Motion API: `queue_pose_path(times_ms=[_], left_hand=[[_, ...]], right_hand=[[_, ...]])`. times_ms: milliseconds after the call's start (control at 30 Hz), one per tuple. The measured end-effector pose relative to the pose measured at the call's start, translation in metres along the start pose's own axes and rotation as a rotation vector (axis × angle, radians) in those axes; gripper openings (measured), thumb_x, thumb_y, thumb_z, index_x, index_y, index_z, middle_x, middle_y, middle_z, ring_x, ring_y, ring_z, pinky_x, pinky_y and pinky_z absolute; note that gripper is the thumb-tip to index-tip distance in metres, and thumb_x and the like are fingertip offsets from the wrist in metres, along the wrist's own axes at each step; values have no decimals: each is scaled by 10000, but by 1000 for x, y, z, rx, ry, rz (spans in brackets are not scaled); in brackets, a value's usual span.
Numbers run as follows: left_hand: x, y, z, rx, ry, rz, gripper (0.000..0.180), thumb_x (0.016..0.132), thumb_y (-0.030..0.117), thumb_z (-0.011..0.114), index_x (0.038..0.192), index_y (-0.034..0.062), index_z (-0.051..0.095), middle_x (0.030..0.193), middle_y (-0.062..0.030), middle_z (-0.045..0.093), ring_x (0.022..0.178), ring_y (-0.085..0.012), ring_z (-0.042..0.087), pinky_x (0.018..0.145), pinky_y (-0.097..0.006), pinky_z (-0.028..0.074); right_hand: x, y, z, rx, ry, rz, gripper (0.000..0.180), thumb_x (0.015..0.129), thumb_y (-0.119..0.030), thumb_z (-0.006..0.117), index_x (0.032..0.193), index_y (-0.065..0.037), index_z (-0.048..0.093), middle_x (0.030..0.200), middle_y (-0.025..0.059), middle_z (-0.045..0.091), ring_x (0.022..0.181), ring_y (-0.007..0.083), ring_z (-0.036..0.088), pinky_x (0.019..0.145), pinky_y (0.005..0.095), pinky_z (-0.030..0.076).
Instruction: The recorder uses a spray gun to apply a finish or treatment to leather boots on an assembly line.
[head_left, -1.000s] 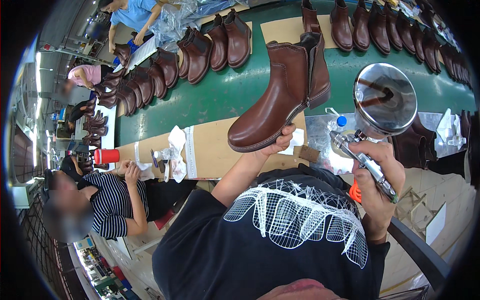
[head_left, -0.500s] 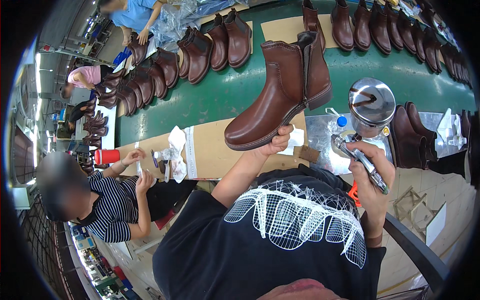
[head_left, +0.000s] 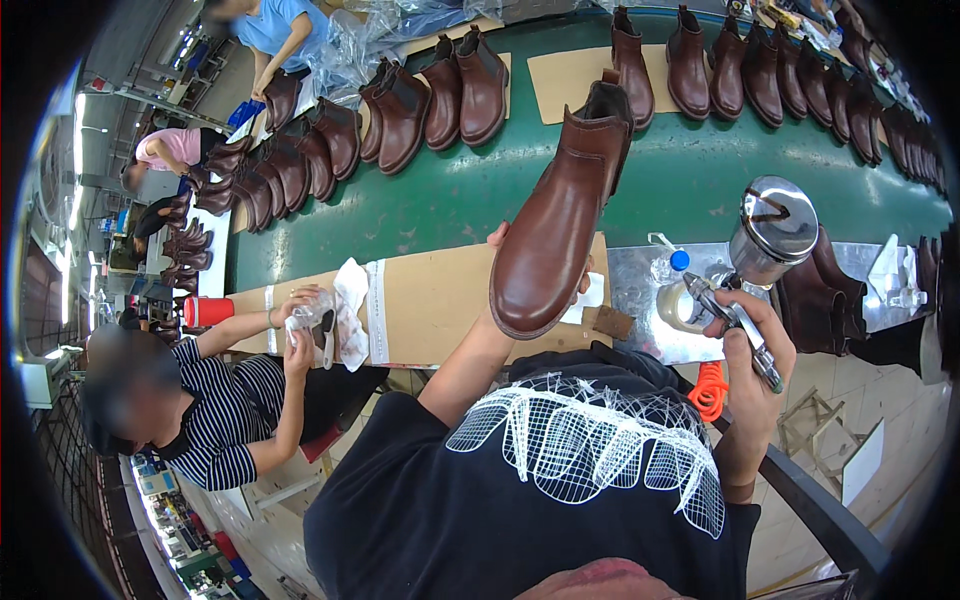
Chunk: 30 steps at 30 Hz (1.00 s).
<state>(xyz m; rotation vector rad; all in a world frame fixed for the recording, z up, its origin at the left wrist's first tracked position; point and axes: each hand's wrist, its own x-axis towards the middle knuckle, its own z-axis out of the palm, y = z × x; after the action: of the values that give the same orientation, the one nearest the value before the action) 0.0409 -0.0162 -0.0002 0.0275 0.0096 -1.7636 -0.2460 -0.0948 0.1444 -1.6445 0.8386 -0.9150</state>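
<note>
My left hand (head_left: 585, 281), mostly hidden behind a brown leather ankle boot (head_left: 548, 235), holds it from beneath, with fingertips showing on both sides. The boot is raised over the bench, its toe pointing down toward me and its opening away. In my right hand (head_left: 758, 362) is a metal spray gun (head_left: 738, 325), gripped by its handle. A shiny silver cup (head_left: 785, 235) with a dark smear on its lid sits on top of the gun. The gun is to the right of the boot, apart from it.
Brown boots (head_left: 690, 70) line the far side of the green bench (head_left: 420, 205). Cardboard (head_left: 430, 300) covers the near edge; a bottle with a blue cap (head_left: 680, 262) stands on a metal sheet. More boots (head_left: 810, 295) stand right. A co-worker in stripes (head_left: 235, 405) sits left, handling clear plastic.
My left hand has turned the boot from a side view so its toe faces me. The spray gun has shifted slightly right. The co-worker at left has picked up something clear.
</note>
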Motion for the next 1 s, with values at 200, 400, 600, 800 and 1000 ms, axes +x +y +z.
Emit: queue_pose_path(times_ms=[200,400,600,800,1000], left_hand=[[5,1,-13,151,355,265,793,871,645,514,1406,63,446,1300,-231,557,1051,-462,621,877,-634,517],[8,23,-55,130,460,286,702,902,600,479,1408,112,475,1317,-147,596,1142,-337,624,926,-547,525],[136,116,-54,102,311,245,753,883,641,476,1395,89,476,1329,-163,569,1172,-386,580,962,-574,487],[242,167,-166,294,573,269,695,941,599,461,1334,26,485,1286,-184,570,1170,-378,594,972,-534,504],[246,133,-176,570,772,334,311,1022,282,478,1211,39,525,1132,-140,640,982,-329,691,807,-435,596]], right_hand=[[1,-1,-3,27,-8,46,236,924,-102,619,1112,33,663,863,72,663,793,112,606,692,237,451],[-3,11,-10,-5,-43,213,289,933,-111,539,1163,41,628,848,75,656,812,126,605,761,275,468],[6,18,-6,-12,74,214,256,917,-117,620,1121,31,661,826,56,664,731,89,581,648,230,440],[4,17,7,-8,156,314,255,907,-95,614,1124,30,663,845,76,677,778,113,623,682,233,468],[11,24,13,-103,111,304,294,895,-104,534,1136,19,647,793,54,693,545,28,434,496,198,331]])
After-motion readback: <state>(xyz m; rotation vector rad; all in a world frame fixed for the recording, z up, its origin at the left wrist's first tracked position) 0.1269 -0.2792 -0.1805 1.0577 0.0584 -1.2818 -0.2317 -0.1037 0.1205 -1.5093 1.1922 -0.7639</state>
